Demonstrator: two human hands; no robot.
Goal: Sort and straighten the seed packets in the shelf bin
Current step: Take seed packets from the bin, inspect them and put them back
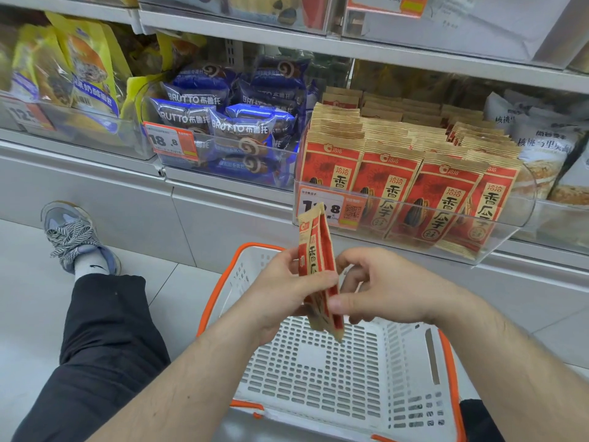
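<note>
We count two hands: the left hand (280, 285) and the right hand (385, 291); between them they hold what looks like two or three red seed packets (318, 269) pressed together, the exact number unclear; one clear shelf bin (510, 224) shows four packets across its front row (411, 193), with many more stacked behind, too many to count; we see one white basket (334, 378) with an orange rim, three price tags (331, 208), and one shoe (76, 237).
</note>
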